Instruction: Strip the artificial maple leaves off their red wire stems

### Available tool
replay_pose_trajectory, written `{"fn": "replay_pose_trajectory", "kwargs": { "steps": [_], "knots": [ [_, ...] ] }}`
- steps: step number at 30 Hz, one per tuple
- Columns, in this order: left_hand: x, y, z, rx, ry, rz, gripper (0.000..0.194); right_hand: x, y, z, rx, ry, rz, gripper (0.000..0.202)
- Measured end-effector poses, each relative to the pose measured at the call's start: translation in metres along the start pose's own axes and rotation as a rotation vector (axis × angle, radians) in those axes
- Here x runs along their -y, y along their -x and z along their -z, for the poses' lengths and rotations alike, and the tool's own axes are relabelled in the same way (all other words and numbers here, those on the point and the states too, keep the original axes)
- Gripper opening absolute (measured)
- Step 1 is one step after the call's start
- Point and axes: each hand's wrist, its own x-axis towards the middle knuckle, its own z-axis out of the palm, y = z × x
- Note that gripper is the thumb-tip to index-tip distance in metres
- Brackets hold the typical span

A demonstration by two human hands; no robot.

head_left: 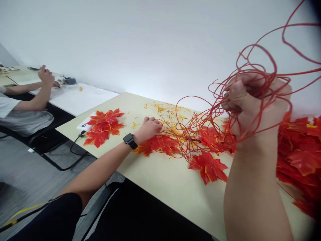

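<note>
A loose tangle of thin red wire [190, 129] loops up from the table into my right hand [250, 92]. That hand is raised and closed around several strands, and more loops trail off to the right. Low over the table, my left hand [149, 128] is closed beside the tangle's left side. A bit of red shows at its fingertips, but what they pinch is hidden. Under and beside that hand lie red artificial maple leaves [165, 144] with yellow edges. Another red leaf [208, 167] rests below the tangle. A dark, slim tool [194, 139] is partly covered by the wire.
Yellow and orange scraps [168, 108] are scattered along the wall side. A big heap of red leaves [301, 150] is at right. More leaves [105, 125] overlap a white device [84, 125] with a black cable [75, 144]. Another person's hand [46, 76] is raised at the left table.
</note>
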Motion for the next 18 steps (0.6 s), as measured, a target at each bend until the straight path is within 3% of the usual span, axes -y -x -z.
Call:
{"fn": "replay_pose_trajectory", "kwargs": {
  "steps": [3,8,13,18],
  "knots": [
    [0.012,0.0,0.018,-0.112,0.123,0.07,0.019,0.0,-0.002,0.001,-0.123,-0.14,0.035,0.044],
    [0.015,0.012,0.067,-0.308,0.286,0.017,0.016,-0.005,-0.003,-0.001,-0.089,-0.082,-0.042,0.038],
    [-0.01,0.023,0.104,-0.412,0.279,-0.059,0.019,-0.004,0.003,-0.018,0.11,0.007,-0.147,0.033],
    [-0.04,0.024,0.118,-0.46,0.152,-0.111,0.019,-0.003,0.014,-0.046,0.303,0.055,-0.213,0.041]
  ]
}}
